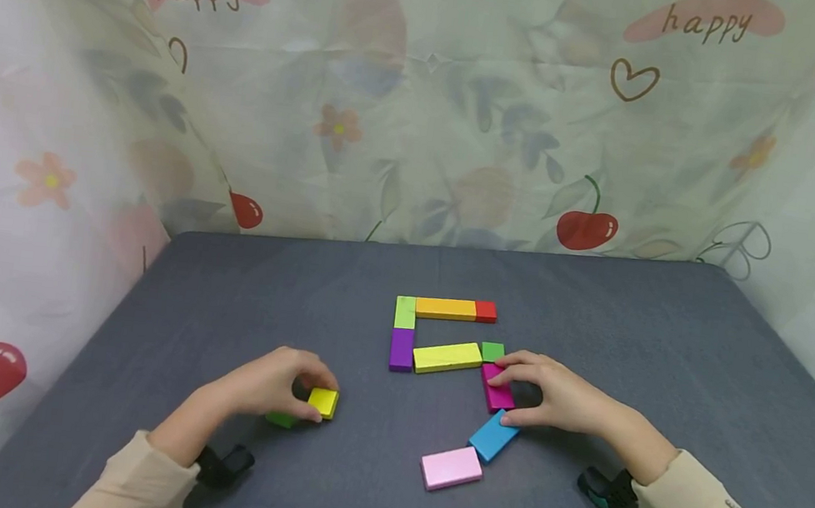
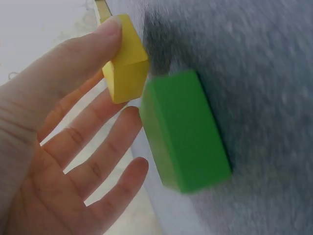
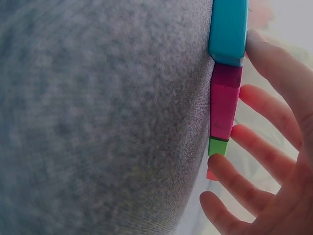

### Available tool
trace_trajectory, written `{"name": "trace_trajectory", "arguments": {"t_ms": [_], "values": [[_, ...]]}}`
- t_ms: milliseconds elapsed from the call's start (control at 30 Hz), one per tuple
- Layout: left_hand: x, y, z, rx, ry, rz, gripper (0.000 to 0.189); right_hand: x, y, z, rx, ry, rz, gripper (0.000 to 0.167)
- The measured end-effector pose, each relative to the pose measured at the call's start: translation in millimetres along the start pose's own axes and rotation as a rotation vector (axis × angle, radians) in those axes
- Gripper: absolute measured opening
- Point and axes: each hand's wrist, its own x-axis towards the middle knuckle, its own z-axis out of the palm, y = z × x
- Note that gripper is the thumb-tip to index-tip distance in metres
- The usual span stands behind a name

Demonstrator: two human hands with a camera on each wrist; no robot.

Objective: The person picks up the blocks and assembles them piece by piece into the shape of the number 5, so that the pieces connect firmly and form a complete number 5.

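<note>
My left hand [image 1: 279, 386] pinches a small yellow block [image 1: 323, 401] between thumb and fingertips. Under that hand a green block [image 2: 188, 132] lies on the cloth, mostly covered by the hand in the head view. My right hand [image 1: 561, 393] is spread over the near end of a row of blocks. Its fingertips are at a magenta block [image 1: 497, 392], and the thumb tip is at the top edge of a blue block [image 1: 495, 437]. In the right wrist view the blue, magenta and small green block [image 3: 218, 147] line up beside the fingers.
A long yellow block [image 1: 447, 358] leads to a purple block [image 1: 401, 350], a light green block [image 1: 405, 312], an orange block [image 1: 445, 309] and a red block [image 1: 486, 311]. Nearer lies a pink block [image 1: 452, 469]. A grey cloth [image 1: 222, 292] covers the table; printed curtains surround it.
</note>
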Motion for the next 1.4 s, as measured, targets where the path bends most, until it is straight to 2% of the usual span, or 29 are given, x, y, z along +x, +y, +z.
{"name": "trace_trajectory", "arguments": {"t_ms": [100, 300, 667, 1000, 1400], "values": [[2.3, 4.5, 2.3, -0.006, 0.006, 0.027, 0.028, 0.2, 0.6, 0.1, -0.003, -0.001, 0.0, 0.043], [7.6, 13.9, 7.4, -0.002, -0.019, 0.024, 0.031, 0.6, 1.9, 0.5, -0.001, -0.001, -0.002, 0.043], [14.7, 33.4, 22.7, 0.026, -0.053, 0.083, 0.031, 0.5, 0.9, 0.3, 0.009, -0.01, 0.008, 0.043], [21.0, 49.5, 35.4, 0.071, -0.094, 0.057, 0.033, -0.1, 0.1, 0.2, 0.015, -0.014, 0.018, 0.043], [28.3, 63.7, 47.4, 0.107, -0.108, 0.097, 0.033, 0.2, 1.2, 0.0, 0.009, -0.016, 0.03, 0.043]]}}
